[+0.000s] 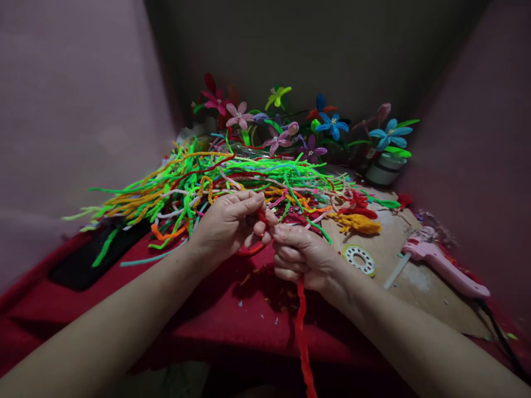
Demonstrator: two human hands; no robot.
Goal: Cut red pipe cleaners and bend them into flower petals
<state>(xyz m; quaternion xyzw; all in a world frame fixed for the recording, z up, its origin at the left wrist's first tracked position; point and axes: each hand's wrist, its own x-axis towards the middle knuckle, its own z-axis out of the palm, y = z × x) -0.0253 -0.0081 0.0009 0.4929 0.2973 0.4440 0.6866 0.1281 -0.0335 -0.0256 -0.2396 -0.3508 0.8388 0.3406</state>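
A red pipe cleaner (pixel 302 331) runs through both hands above the table. My left hand (pixel 232 224) pinches it between thumb and fingers, where a short red piece shows upright. My right hand (pixel 302 254) is closed around it just to the right, fingertips touching those of the left. One length hangs from the right fist past the table's front edge, and a red curve bends below the left fingers. How the red strand is bent inside the fingers is hidden. Behind the hands lies a heap of loose pipe cleaners (pixel 257 166), mostly green and orange.
Pipe-cleaner flowers (pixel 334 126) stand at the back, one near a white pot (pixel 385 168). On the right, a board (pixel 418 287) carries a pink glue gun (pixel 443 260) with a cord, and a white spool (pixel 359 260). A black phone-like slab (pixel 78 265) lies left on the red cloth (pixel 207 326).
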